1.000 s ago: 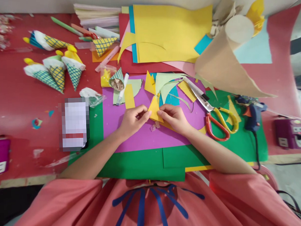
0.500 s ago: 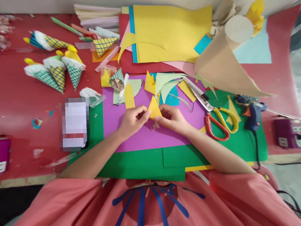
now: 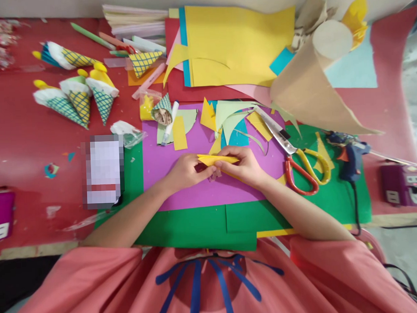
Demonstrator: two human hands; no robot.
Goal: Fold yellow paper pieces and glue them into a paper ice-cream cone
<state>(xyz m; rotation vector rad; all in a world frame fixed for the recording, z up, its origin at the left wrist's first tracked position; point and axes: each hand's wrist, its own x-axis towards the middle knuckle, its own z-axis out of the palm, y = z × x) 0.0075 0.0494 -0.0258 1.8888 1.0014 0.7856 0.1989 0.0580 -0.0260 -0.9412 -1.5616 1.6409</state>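
A small folded piece of yellow paper [image 3: 215,160] is held between both hands over the purple sheet [image 3: 192,193]. My left hand [image 3: 184,173] pinches its left part with thumb and fingers. On the other side, my right hand [image 3: 245,166] has its fingers closed round the right part, thumb on the near edge. The two thumbs meet or nearly meet at the paper's middle. Just below the thumbs lies a small crumpled pinkish scrap [image 3: 215,175]. Large scissors [image 3: 290,151] with red and yellow handles rest open to the right.
Paper scraps [image 3: 227,119] and a marker [image 3: 170,123] lie beyond the hands. Decorated cones [image 3: 78,99] and a phone-like blurred object [image 3: 103,171] are at the left. At the right are a glue gun [image 3: 352,160], a large tan paper cone [image 3: 305,84] and a purple socket box [image 3: 403,185].
The yellow paper stood up as a triangle and now shows as a flat, narrow, wide shape. My left hand has shifted slightly and its fingers have moved behind the paper.
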